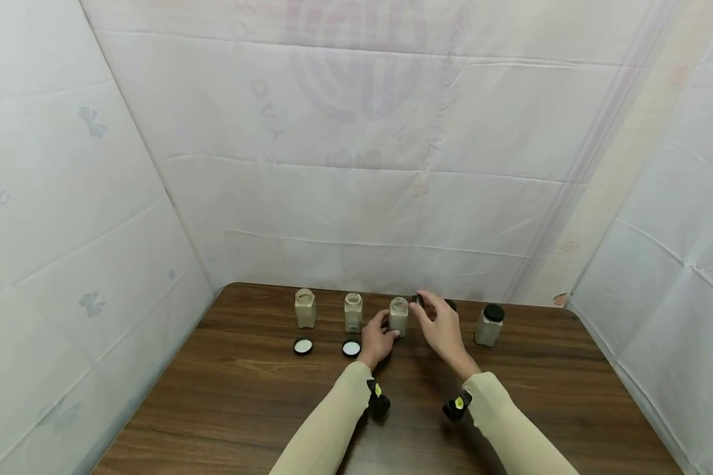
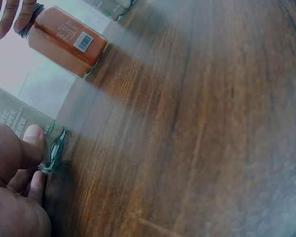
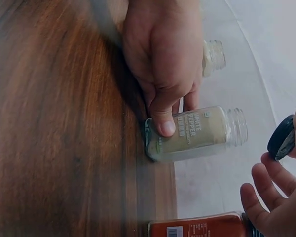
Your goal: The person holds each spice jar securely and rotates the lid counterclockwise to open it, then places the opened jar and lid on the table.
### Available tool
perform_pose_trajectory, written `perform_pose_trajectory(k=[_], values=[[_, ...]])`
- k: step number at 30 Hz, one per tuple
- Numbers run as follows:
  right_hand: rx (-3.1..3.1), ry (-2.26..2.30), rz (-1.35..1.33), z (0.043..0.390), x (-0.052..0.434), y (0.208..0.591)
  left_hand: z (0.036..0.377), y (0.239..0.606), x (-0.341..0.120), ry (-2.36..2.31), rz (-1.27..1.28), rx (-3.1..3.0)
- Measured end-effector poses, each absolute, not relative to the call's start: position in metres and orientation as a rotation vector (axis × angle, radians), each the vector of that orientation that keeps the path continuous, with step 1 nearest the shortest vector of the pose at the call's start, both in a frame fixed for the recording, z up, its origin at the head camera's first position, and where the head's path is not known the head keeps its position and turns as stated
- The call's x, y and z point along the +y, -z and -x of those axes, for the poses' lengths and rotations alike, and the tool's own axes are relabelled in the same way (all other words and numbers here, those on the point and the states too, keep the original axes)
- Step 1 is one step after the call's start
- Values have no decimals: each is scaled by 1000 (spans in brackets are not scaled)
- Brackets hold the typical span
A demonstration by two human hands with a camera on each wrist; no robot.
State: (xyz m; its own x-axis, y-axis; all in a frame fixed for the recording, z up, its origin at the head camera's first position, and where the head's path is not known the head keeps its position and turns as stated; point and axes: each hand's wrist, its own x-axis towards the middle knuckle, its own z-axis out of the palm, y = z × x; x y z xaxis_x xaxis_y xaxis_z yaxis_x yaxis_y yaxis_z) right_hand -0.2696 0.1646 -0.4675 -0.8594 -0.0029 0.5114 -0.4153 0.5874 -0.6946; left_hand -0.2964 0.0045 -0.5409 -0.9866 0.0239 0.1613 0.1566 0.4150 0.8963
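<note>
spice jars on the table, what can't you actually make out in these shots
- Orange jar: in the head view the right hand hides all but its cap; its label print is too small in both wrist views.
- Black lid: mostly covered by the right hand's fingers, so its inside is unseen.
- White pepper jar: the left hand covers its base; the left wrist view cuts off its top.
- Far-left jars: labels too small to read.

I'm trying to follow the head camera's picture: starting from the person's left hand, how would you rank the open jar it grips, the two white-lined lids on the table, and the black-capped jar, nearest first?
1. Open jar, gripped by the left hand.
2. Nearer lid, just left of that hand.
3. Farther lid, further left.
4. Black-capped jar, far right, beyond the right hand.
</note>
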Motion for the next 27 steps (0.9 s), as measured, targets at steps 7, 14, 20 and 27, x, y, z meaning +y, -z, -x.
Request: perform_pose_trajectory(k=[7,14,20,27], values=[[-2413,-1101,-423,263,168,474,296,541,3,1643,169,-2548],[-2473,-1120,-406,257,171,473,297,538,2,1654,188,-2554],[-2525,-1121,-400,256,173,473,298,536,3,1655,176,-2562],[-2530,-1119,-408,253,172,476,295,535,3,1672,151,-2575]])
